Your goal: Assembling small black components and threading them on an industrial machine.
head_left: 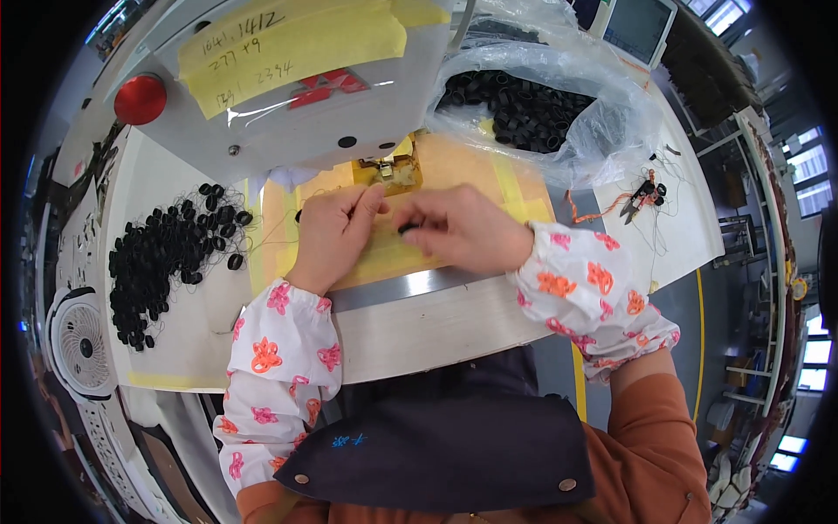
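Note:
My right hand pinches a small black fabric loop between thumb and fingers, just in front of the sewing machine. My left hand is beside it, thumb and fingers pressed together near the presser foot; whatever they hold is hidden. Left of that hand, a heap of black fabric loops lies on the white table, with loose threads trailing among them. At the back right, a clear plastic bag holds many more black loops.
Thread snips with an orange cord lie on the table's right side among thread scraps. A red button juts from the machine's left end. A screen stands at the back right, and a white fan is at far left.

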`<state>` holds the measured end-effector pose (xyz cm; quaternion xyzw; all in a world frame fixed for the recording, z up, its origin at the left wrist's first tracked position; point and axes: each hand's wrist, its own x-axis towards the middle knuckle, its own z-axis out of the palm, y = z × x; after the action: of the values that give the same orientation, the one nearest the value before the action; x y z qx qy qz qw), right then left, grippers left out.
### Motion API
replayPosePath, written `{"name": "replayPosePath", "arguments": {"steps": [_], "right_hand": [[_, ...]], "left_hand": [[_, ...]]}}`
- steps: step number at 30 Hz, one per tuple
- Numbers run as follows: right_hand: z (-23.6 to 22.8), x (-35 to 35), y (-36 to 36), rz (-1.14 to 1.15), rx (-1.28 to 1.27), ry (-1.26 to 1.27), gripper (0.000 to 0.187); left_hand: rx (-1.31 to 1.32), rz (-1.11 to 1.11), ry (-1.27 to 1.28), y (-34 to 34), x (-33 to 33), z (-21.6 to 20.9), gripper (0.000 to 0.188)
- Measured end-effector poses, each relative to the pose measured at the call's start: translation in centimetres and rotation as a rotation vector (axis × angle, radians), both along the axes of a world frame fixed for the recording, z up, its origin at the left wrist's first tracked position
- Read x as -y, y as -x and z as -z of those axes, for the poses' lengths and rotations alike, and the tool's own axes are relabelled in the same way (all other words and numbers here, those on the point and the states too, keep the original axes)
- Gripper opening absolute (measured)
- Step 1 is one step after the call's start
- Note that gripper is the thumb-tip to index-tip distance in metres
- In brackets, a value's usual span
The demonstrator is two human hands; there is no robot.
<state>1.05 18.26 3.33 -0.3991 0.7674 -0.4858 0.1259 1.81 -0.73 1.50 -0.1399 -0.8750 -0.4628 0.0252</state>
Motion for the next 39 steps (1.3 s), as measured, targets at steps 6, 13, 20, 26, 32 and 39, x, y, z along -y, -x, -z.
{"name": "replayPosePath", "arguments": {"steps": [6,13,20,26,32,39], "right_hand": [[0.3,0.3,4.6,0.102,0.554,0.013,0.012],[1.6,1.0,4.1,0.211,0.26,0.014,0.015],[3.0,1.8,3.7,0.452,-0.295,0.16,0.007],[3.0,1.8,3.9,0.479,-0.308,0.12,0.005],[3.1,1.7,4.3,0.494,-0.24,0.072,0.012],[2.3,1.8,4.3,0.545,-0.161,0.026,0.014]], "left_hand": [[0.029,-0.062,-0.027,-0.2,-0.5,-0.4,0.014],[0.019,-0.164,0.08,0.2,-0.6,-0.4,0.014],[-0.096,-0.174,0.178,1.6,-0.4,0.2,0.017],[0.045,-0.183,0.192,1.9,-0.8,-0.6,0.021],[0.096,-0.223,0.28,2.1,-0.7,-0.3,0.024],[0.039,-0.242,0.118,2.3,-0.9,0.4,0.025]]}}
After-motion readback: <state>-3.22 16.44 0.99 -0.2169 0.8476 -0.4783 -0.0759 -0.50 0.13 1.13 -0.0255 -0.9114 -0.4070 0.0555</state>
